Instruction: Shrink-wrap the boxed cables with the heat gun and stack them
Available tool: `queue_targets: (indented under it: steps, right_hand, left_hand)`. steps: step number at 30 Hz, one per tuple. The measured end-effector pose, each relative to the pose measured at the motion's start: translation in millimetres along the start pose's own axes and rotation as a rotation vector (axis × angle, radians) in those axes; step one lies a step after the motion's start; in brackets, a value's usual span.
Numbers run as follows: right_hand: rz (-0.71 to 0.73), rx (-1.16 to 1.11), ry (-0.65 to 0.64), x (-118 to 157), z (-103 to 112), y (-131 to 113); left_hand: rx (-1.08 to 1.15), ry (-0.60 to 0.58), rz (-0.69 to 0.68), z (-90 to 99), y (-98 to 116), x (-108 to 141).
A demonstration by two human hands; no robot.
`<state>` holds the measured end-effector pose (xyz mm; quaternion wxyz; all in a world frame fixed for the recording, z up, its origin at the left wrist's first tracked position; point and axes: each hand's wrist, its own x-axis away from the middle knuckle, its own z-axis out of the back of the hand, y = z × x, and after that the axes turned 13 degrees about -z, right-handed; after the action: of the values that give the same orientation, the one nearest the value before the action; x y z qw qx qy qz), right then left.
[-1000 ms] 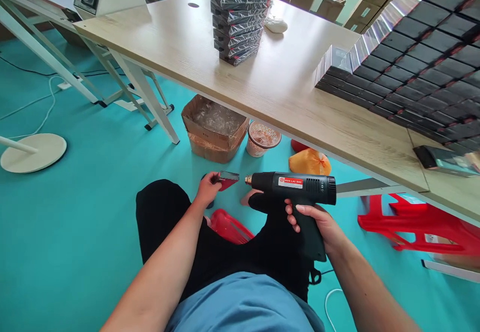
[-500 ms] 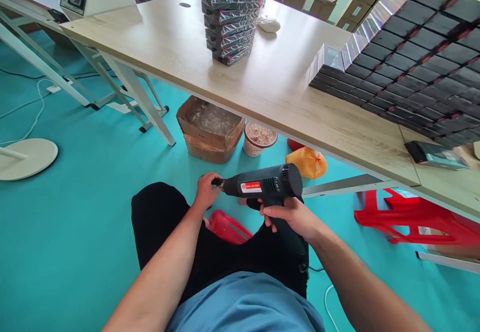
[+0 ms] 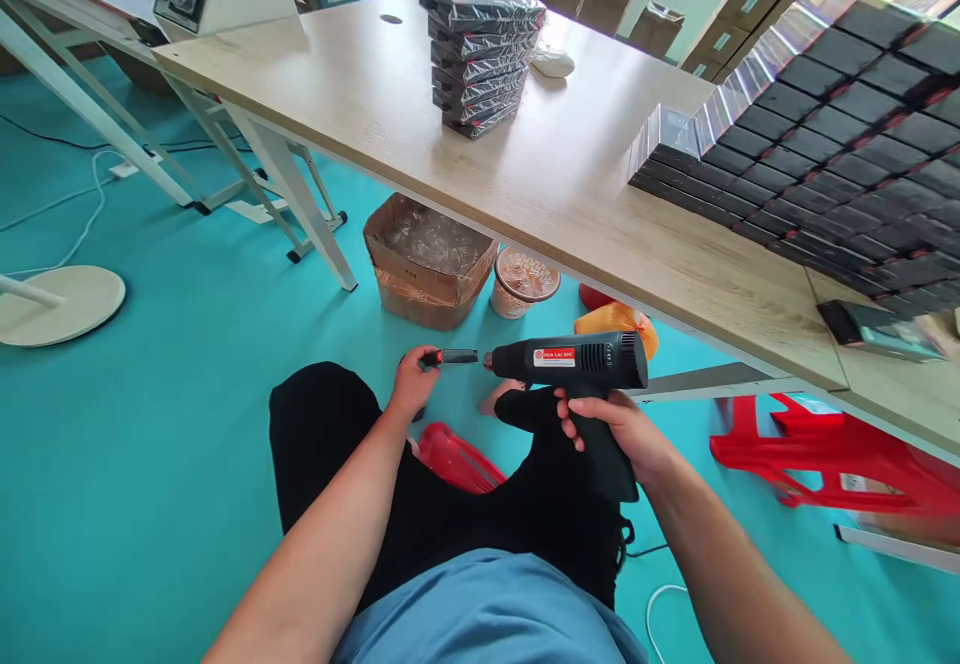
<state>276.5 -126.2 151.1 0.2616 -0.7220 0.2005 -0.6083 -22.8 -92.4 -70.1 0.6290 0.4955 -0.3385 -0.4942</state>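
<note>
My right hand (image 3: 621, 426) is wrapped round the handle of a dark heat gun (image 3: 589, 359) with a red label. The gun lies nearly level above my lap, its metal nozzle pointing left. In front of that nozzle, a small gap away, is a thin black box (image 3: 459, 356) seen edge-on. My left hand (image 3: 412, 384) grips this box by its left end, fingers closed. Part of the box is hidden by those fingers.
Ahead stretches a wooden table (image 3: 577, 189) bearing a stack of film-wrapped black packs (image 3: 484, 69) and a large block of black boxes (image 3: 832, 134). Beneath it stand a carton of clear scraps (image 3: 420, 284), a bin (image 3: 517, 294) and an orange bag (image 3: 611, 318). A red stool (image 3: 750, 449) is at right.
The heat gun has shifted right, away from my left hand, opening a gap at the nozzle. More of the black box now shows. The view has shifted slightly.
</note>
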Motion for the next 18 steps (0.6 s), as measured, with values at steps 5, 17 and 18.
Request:
queue_targets:
  steps: [5, 17, 18]
  right_hand:
    - [0.072, 0.008, -0.033, 3.1, -3.1, 1.9]
    - [0.049, 0.116, -0.076, 1.3, -24.9, -0.9]
    - [0.068, 0.121, -0.1, 1.7, -30.3, -2.1]
  left_hand:
    - [0.025, -0.011, 0.02, -3.5, -1.6, -1.4]
    - [-0.136, -0.074, -0.227, -1.7, 7.9, 0.0]
    - [-0.147, -0.073, -0.243, -2.1, 7.7, -0.1]
